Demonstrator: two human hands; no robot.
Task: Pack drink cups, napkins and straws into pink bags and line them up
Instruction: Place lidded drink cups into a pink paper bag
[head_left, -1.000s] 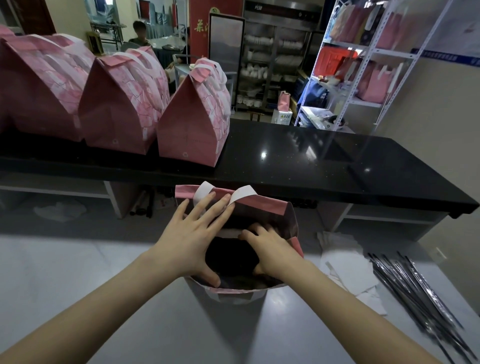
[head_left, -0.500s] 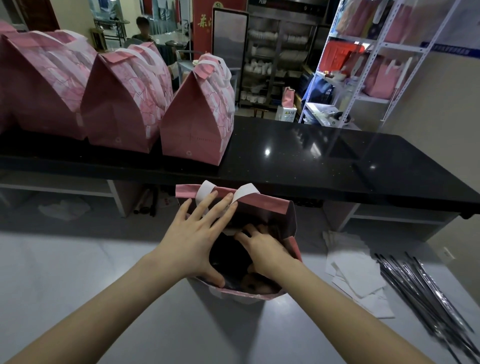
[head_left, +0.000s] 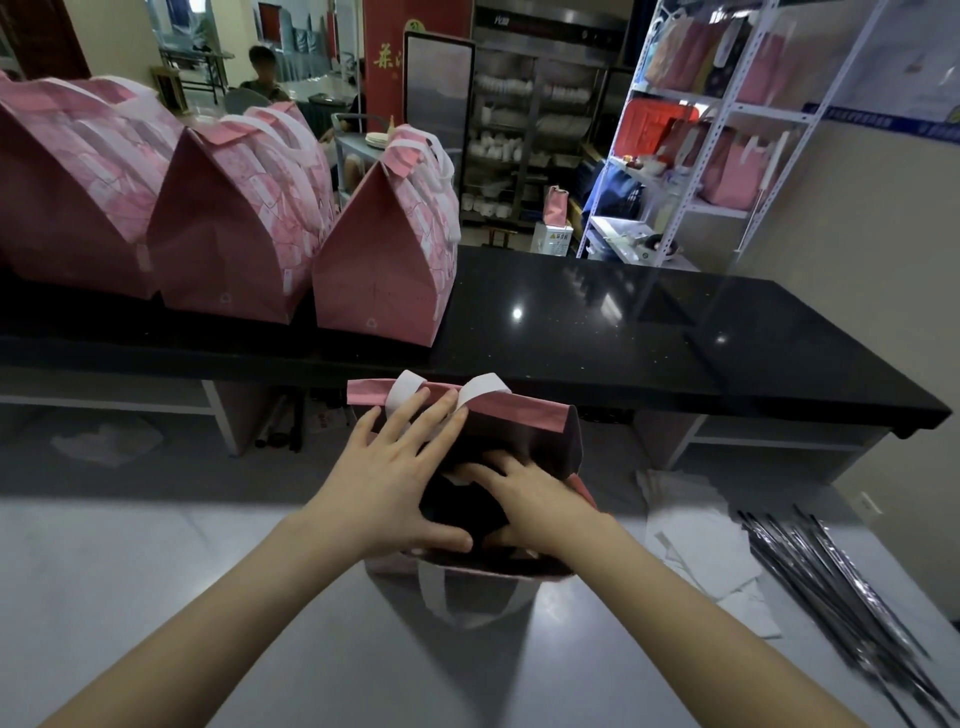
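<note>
An open pink bag (head_left: 519, 413) with white handles stands on the grey table (head_left: 156, 571) in front of me. My left hand (head_left: 395, 478) lies over the left part of its mouth, fingers spread and straight toward the far rim, thumb on the near rim. My right hand (head_left: 535, 504) reaches into the opening, fingers flat on the dark contents, which I cannot make out. Three closed pink bags (head_left: 384, 260) (head_left: 234, 223) (head_left: 67, 197) stand side by side on the black counter (head_left: 623, 322) behind. White napkins (head_left: 696, 540) and a spread of dark wrapped straws (head_left: 841, 582) lie to the right.
The black counter runs across the view above the grey table, bare to the right of the third bag. A white metal shelf (head_left: 727, 156) with more pink bags stands at the back right. A person sits far back on the left.
Both hands stay at the bag's mouth. The right hand has shifted slightly inside the opening, and the near white handle now hangs in view over the bag's front.
</note>
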